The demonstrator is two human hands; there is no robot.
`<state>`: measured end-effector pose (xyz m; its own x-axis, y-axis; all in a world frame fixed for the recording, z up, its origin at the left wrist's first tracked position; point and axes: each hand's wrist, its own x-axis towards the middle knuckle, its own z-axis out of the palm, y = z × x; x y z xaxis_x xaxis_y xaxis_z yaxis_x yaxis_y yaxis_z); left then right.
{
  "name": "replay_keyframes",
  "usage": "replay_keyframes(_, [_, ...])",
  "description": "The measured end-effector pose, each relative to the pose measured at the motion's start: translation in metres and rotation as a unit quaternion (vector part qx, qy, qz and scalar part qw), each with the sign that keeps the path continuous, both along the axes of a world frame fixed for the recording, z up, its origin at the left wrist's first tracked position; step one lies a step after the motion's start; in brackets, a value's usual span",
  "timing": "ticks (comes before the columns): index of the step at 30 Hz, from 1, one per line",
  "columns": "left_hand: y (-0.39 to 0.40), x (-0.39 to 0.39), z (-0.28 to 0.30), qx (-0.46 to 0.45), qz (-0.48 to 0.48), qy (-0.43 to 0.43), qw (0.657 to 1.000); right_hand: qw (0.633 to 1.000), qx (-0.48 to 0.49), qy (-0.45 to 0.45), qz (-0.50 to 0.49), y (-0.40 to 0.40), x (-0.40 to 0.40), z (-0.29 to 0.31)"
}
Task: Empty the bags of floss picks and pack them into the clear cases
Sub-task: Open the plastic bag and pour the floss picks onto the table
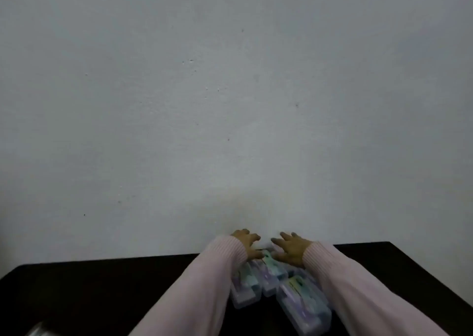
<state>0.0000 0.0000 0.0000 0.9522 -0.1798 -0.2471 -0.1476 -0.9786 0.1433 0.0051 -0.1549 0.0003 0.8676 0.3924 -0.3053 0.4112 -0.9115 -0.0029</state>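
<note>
1. The left hand (247, 243) reaches forward at the far edge of the table, its fingers loosely curled. Its thumb side lies against the far end of the clear cases, but blur hides whether it grasps anything, so I cannot tell.
2. A pale pink ribbed sleeve (194, 292) covers the left forearm down to the wrist.
3. Between the two forearms lie the clear plastic rectangular cases (245, 288), side by side and touching, on the dark, nearly black tabletop (89, 292). Pastel green and purple floss picks (272, 266) show through their walls.
4. The nearest, rightmost clear case (304, 307) lies closer to the camera, just beside the right sleeve.
5. The right hand (291, 250) is spread with straight, relaxed fingers, palm down, resting over the far end of the cases and holding nothing.
6. A matching pink sleeve (358, 292) covers the right forearm.
7. A plain grey-white wall (230, 92) fills the view behind the table.
8. At the lower left corner a shiny, blurred object (35, 329) sits at the table's edge; it cannot be identified.
</note>
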Motion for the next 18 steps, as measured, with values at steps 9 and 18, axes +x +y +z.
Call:
replay_keyframes(9, [-0.029, -0.041, -0.025, 0.024, 0.009, 0.022, 0.999, 0.999, -0.043, -0.005, 0.003, -0.019, -0.054, -0.039])
replay_keyframes(18, [-0.072, -0.087, -0.032, 0.01, -0.009, 0.012, 1.0, 0.995, 0.033, -0.025, -0.086, -0.051, -0.086, -0.053])
